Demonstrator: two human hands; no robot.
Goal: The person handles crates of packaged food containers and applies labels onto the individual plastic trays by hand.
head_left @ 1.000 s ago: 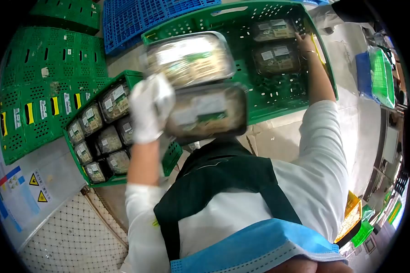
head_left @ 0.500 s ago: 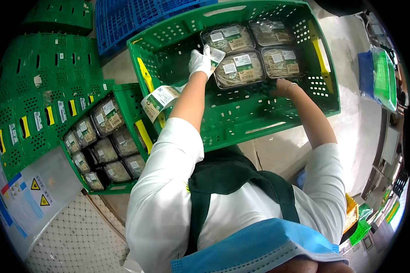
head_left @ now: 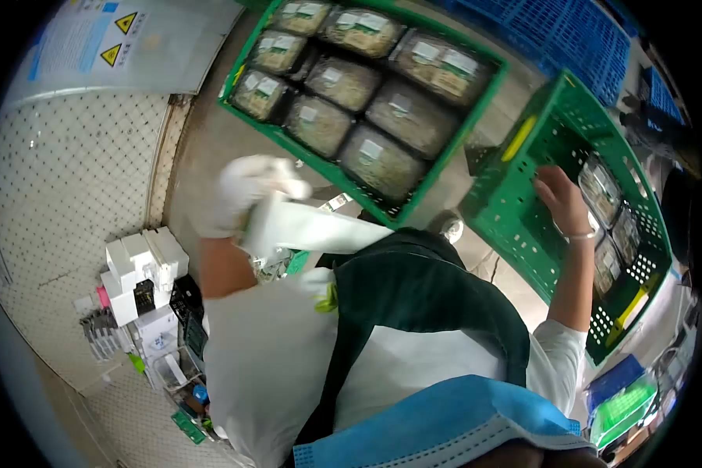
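My left hand, in a white glove and blurred by motion, is closed on a strip of labels. The strip's white backing trails right toward my dark green apron. Above this hand stands a green crate packed with clear-lidded trays of pale sprouts or noodle-like food, each with labels on top. My bare right hand is over the inside of a second green crate. Its fingers are loosely bent and nothing shows in them. Several similar labelled trays sit beyond it in that crate.
Blue plastic pallets lie at the upper right. White boxes and small goods are piled at the lower left, beside a dotted pale surface. A panel with yellow warning signs is at the upper left.
My view has swung left, bringing the fuller crate to the middle. My left hand has left the other crate with the label strip. The right hand remains at that crate.
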